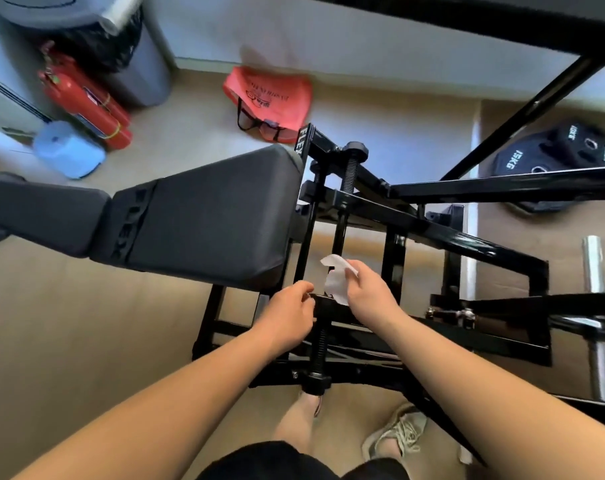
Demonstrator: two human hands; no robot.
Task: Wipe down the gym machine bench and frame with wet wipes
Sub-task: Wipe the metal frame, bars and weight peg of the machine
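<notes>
Wet wipe (335, 282), crumpled white, on glossy black frame (432, 230).

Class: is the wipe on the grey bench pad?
No, the right hand holds the wipe down at the black frame, off the bench pad.

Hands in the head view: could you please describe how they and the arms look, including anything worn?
The left hand and right hand are bare: no gloves, and no watch or band at either wrist. No sleeve shows up to the picture's lower edge.
</notes>
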